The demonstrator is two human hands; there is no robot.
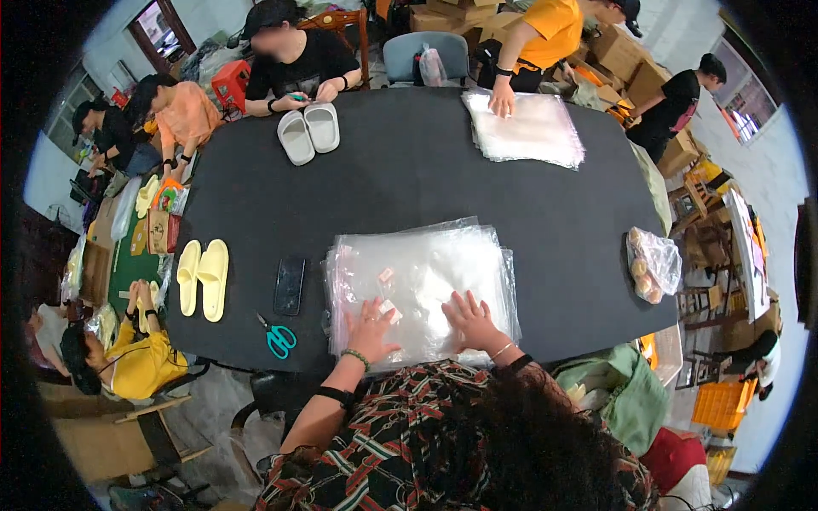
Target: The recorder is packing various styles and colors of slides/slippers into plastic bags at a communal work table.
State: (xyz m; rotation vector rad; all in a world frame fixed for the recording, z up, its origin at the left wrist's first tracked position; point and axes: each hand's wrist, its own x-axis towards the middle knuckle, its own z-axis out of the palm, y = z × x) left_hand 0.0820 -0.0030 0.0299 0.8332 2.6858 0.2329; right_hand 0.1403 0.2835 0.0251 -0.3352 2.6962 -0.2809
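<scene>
A stack of clear plastic bags [426, 264] lies flat on the dark table in front of me. My left hand [370, 330] rests on the stack's near left part with its fingers spread. On the near right part lies my right hand [471, 324], its fingers also apart. Neither hand grips anything. Small pale labels [387, 274] show on the top bag, one of them beside my left fingertips. To the left of the stack are a black phone [290, 286] and teal-handled scissors [278, 337].
Pale yellow slippers [213, 279] stand at the table's left; grey slippers [308, 133] are at the far side before a seated person. Another person's hand presses on a second bag stack [528, 128] at the far right. A bag of round items [651, 264] sits near the right edge.
</scene>
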